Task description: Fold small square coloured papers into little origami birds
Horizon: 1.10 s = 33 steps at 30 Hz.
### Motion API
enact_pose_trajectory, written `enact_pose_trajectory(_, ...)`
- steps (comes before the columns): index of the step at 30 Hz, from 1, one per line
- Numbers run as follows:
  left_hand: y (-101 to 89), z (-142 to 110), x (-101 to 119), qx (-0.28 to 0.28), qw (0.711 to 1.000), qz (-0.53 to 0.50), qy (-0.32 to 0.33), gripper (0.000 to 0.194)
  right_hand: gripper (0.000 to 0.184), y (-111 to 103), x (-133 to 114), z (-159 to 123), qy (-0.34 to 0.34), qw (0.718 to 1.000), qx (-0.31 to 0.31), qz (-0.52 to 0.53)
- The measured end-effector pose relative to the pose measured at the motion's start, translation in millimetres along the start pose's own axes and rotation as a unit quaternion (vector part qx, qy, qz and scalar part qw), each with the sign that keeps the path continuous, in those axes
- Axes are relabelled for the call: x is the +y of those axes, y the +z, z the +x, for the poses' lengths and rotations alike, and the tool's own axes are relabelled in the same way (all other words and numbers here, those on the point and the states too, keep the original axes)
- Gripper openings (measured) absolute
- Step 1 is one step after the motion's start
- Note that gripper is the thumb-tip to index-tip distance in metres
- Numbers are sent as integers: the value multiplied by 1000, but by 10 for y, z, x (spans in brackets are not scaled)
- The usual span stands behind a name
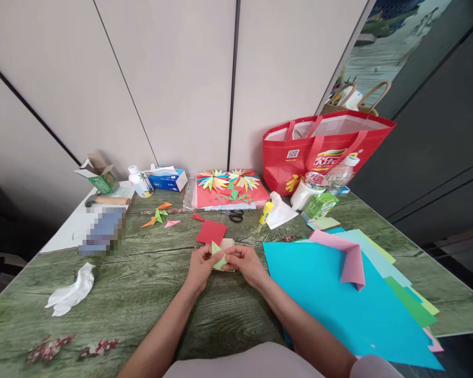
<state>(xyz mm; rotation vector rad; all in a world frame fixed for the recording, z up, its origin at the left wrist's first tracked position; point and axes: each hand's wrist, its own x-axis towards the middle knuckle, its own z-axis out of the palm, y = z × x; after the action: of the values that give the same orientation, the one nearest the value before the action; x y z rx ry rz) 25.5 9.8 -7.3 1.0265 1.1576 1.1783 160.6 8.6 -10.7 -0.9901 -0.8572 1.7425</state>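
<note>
Both hands meet over the middle of the green wood-grain table (142,294). My left hand (200,265) and my right hand (245,262) pinch a small folded light green paper piece (219,257) between their fingertips. A pointed flap of it sticks up between the thumbs. Just beyond the hands lie a red paper square (211,231) and a pale tan piece (227,242), partly hidden by the fingers.
Large coloured sheets (331,294) with a curled pink sheet (350,257) lie at right. Behind are scissors (235,214), a yellow glue bottle (265,212), paper starbursts (226,181) on red sheets, a red shopping bag (319,152), a tissue box (167,179). A crumpled tissue (71,295) lies left.
</note>
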Motion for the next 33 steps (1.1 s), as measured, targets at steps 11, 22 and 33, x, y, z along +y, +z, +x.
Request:
enact_pose_trajectory(11, 1, -5, 81, -60, 995, 75, -16, 30, 25, -80, -153, -16, -54, 983, -18, -172)
enact_pose_trajectory(22, 5, -69, 156, -166, 979, 87, -84, 27, 24, -96, -140, 10, -65, 987, -34, -142)
enact_pose_trajectory(33, 39, -109, 91, -166, 976, 128, -56, 32, 30, -224, -154, -13, -18, 970, -101, -221)
